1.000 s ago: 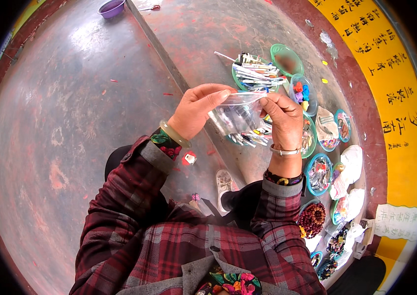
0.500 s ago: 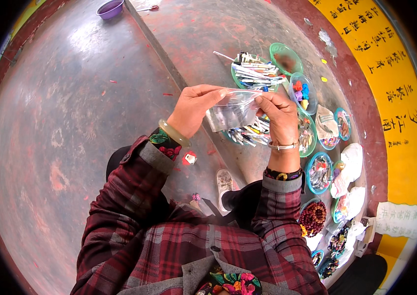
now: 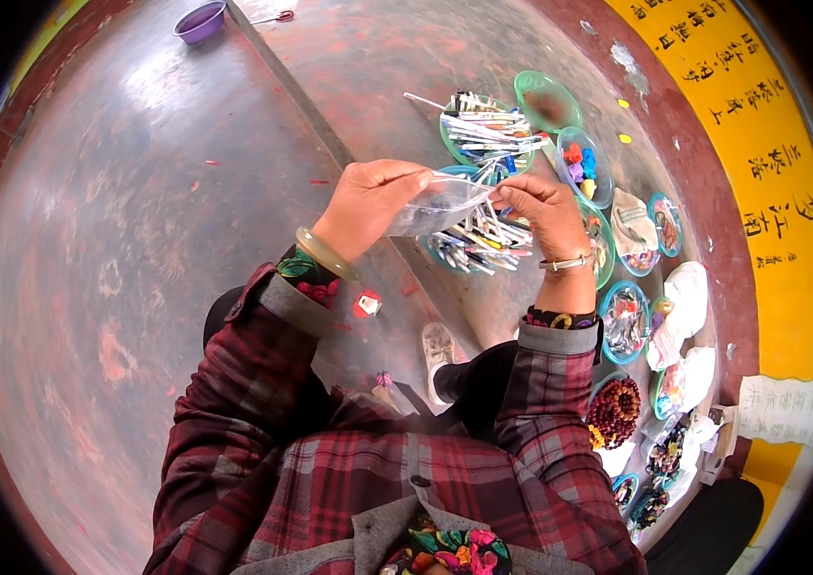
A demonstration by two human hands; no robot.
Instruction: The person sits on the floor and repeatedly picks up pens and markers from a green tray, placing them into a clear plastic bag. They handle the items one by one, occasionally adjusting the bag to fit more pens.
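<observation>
Between my two hands a small clear zip bag (image 3: 437,207) is stretched by its top edge. My left hand (image 3: 368,203) pinches one top corner between thumb and fingers. At the opposite corner, my right hand (image 3: 548,213) is closed on the edge with thumb and forefinger. The bag looks flat, and I cannot make out anything inside it. Beneath and beyond it, several pens (image 3: 479,241) lie in a blue basin partly hidden by the bag and my right hand. A green basin (image 3: 446,146) of more pens stands just farther off.
To the right stand basins with coloured lumps (image 3: 581,165), dark red beads (image 3: 615,412) and small packets (image 3: 625,322). White cloth bags (image 3: 686,299) lie beside them near the wall. A purple basin (image 3: 199,23) sits far left. A small red-and-white item (image 3: 366,305) lies on the floor.
My right hand has shifted slightly right, and my left slightly left. The bag, hanging more openly before, is now pulled wider and swung up leftward between them.
</observation>
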